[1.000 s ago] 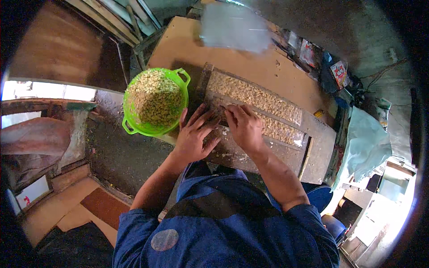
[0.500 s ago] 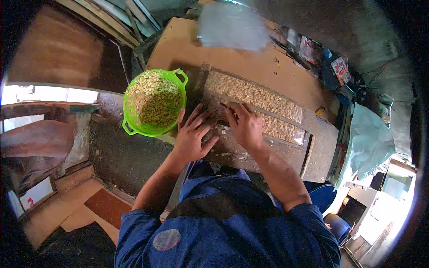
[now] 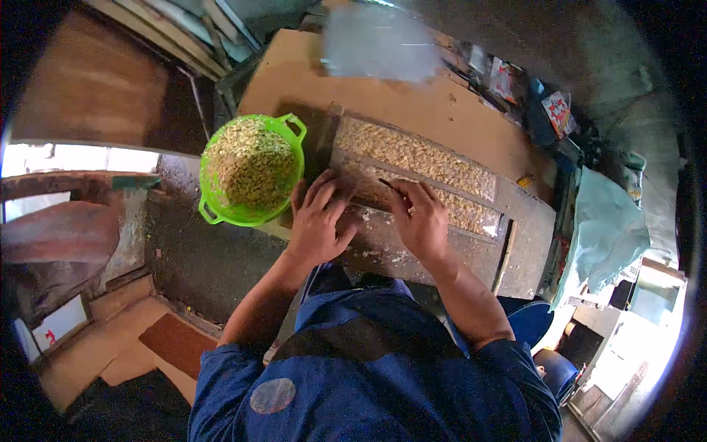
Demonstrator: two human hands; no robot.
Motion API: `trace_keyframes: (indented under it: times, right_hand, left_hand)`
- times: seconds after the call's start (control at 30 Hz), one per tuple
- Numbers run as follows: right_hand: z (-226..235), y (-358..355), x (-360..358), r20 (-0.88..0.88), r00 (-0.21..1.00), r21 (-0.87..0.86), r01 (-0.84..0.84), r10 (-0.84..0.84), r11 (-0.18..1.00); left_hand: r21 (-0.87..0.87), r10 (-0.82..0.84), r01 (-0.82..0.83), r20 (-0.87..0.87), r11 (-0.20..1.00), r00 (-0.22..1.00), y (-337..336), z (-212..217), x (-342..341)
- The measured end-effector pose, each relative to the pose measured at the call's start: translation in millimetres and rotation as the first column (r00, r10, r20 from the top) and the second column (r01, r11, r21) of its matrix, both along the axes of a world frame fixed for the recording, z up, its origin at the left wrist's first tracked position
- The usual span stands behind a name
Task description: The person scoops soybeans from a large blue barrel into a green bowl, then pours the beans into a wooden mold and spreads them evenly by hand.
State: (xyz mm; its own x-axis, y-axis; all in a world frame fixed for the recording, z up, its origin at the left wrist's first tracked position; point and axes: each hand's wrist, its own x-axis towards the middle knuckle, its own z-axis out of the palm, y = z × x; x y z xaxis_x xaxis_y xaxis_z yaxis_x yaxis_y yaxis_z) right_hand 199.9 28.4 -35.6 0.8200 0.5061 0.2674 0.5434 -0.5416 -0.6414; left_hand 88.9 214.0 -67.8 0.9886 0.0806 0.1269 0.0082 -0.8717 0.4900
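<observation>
My left hand (image 3: 320, 221) lies palm down with its fingers apart over the left end of a wooden frame (image 3: 456, 247), and nothing shows in its grip. In my right hand (image 3: 421, 221) a thin dark stick (image 3: 387, 183) is pinched, its tip pointing left over the frame's near row. Two long rows of pale bean-like pieces fill the frame: a far row (image 3: 420, 157) and a near row (image 3: 464, 214), both under what looks like clear plastic. Left of my left hand, a bright green two-handled basin (image 3: 255, 219) holds a heap of similar pieces (image 3: 254, 162).
The frame rests on a tan tabletop (image 3: 294, 66). A clear plastic sheet (image 3: 379, 44) lies at the table's far edge. Packets (image 3: 560, 114) and dark bags sit along the far right. A pale green cloth (image 3: 600, 228) hangs at the right, near a blue drum (image 3: 556, 372).
My right hand has moved a little to the right along the near row, with the stick still pinched in it. The left hand has stayed nearly in place.
</observation>
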Motion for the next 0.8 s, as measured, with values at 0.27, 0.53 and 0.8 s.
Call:
trace_keyframes:
  times: [0.27, 0.53, 0.8]
  right_hand:
    - [-0.9, -95.7, -11.4, -0.134, 0.945, 0.027, 0.305, -0.299, 0.952]
    - [-24.4, -197.6, -3.0, -0.069, 0.763, 0.008, 0.644, -0.643, 0.765]
    - [-28.5, -204.4, 10.8, 0.019, 0.815, -0.107, 0.577, -0.579, 0.81]
  left_hand:
    - [0.103, -0.083, 0.077, 0.059, 0.992, 0.995, -30.8, 5.2, 16.9]
    - [0.123, -0.19, 0.191, -0.017, 0.974, 0.982, -70.4, 4.5, 33.2]
    - [0.182, -0.185, 0.195, -0.067, 0.964, 0.98, -72.2, 5.5, 32.5]
